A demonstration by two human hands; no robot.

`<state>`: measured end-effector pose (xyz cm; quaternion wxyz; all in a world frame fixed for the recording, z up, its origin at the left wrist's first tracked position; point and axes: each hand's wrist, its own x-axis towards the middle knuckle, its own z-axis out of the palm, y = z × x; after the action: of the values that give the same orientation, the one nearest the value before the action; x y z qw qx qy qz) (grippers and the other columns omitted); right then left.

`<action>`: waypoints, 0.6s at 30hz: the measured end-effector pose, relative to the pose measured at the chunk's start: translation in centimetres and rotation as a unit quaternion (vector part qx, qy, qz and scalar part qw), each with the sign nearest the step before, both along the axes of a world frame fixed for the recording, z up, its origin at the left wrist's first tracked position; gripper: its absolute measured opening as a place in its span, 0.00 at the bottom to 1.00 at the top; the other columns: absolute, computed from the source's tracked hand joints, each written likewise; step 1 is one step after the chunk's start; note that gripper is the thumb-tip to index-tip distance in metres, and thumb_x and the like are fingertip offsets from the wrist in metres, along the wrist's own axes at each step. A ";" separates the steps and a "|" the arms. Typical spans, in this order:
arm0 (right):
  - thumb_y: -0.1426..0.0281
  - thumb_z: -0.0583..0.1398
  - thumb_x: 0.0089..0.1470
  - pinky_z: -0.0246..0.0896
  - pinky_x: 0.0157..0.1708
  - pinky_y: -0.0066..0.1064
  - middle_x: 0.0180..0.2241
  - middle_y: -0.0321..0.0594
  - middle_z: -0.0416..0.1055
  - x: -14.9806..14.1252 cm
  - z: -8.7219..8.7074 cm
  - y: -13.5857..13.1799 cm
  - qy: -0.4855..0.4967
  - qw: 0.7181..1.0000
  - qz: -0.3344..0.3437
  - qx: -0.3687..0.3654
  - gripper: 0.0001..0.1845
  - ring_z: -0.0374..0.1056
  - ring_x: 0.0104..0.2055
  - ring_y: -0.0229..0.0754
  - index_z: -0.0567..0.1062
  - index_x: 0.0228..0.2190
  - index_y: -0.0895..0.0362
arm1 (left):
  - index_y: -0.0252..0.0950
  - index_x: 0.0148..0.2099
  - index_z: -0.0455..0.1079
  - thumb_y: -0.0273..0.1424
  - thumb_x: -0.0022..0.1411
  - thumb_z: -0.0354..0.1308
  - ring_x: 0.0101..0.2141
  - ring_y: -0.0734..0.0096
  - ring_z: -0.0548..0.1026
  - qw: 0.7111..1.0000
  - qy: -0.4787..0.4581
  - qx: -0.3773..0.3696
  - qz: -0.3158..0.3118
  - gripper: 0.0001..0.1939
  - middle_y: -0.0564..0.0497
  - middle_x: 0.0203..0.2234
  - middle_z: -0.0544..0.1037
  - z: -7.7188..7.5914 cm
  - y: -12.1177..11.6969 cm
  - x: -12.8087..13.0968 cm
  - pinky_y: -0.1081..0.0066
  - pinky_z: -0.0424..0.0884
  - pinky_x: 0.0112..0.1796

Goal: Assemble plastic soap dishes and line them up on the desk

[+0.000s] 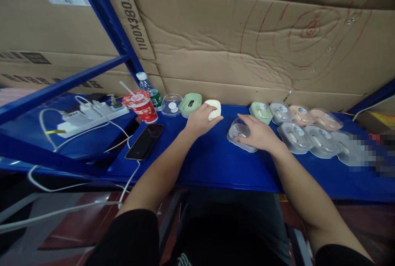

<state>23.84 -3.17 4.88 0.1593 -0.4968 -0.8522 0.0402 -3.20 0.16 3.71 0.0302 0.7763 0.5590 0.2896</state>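
My left hand [200, 122] has its fingers curled over a small cream-coloured piece [217, 109] with rounded corners, near the back of the blue shelf. My right hand [261, 133] grips a clear plastic shell [239, 126] with a wavy rim, its thumb and fingers spread across the side. Whether the shell's greyish inside holds anything, I cannot tell. Just left of the cream piece sits a green rounded case [190, 104] with a dark slot. Beside that case lies a clear lid [172, 104] with white round spots.
Several packed cases in clear shells, green [261, 112], grey [295, 137] and peach [325, 118], stand in rows at right. At left are a red cup [143, 109] with a straw, a water bottle [151, 91], a phone [145, 141] and a power strip [89, 120] with cables. Cardboard [200, 39] backs the shelf.
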 end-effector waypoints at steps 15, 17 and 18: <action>0.46 0.62 0.63 0.67 0.60 0.61 0.77 0.56 0.42 -0.9 -1.0 -0.1 0.167 0.977 -0.061 0.118 0.64 0.58 0.72 0.69 0.19 0.74 0.42 | 0.40 0.52 0.79 0.36 0.78 0.49 0.52 0.65 0.80 0.960 0.034 0.116 -0.254 0.16 0.44 0.53 0.81 -1.3 -1.7 2.4 0.64 0.78 0.51; 0.47 0.58 0.66 0.66 0.60 0.62 0.77 0.59 0.42 -0.6 -1.0 0.4 0.163 0.978 -0.070 0.107 0.61 0.57 0.73 0.69 0.17 0.74 0.45 | 0.40 0.51 0.79 0.34 0.78 0.48 0.54 0.64 0.79 0.973 0.019 0.112 -0.200 0.16 0.45 0.50 0.82 -0.7 -0.9 1.2 0.63 0.76 0.55; 0.48 0.56 0.67 0.65 0.61 0.63 0.77 0.61 0.43 -0.6 -1.1 0.6 0.172 0.977 -0.073 0.101 0.60 0.57 0.73 0.69 0.16 0.73 0.47 | 0.40 0.51 0.79 0.33 0.77 0.49 0.54 0.63 0.78 0.981 0.009 0.116 -0.156 0.16 0.45 0.49 0.82 -0.3 -0.4 0.3 0.61 0.75 0.57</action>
<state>23.23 -2.53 3.77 0.3555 -0.5248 -0.7730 0.0268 -2.93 -0.29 3.43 -0.0199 0.8549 0.3936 0.3374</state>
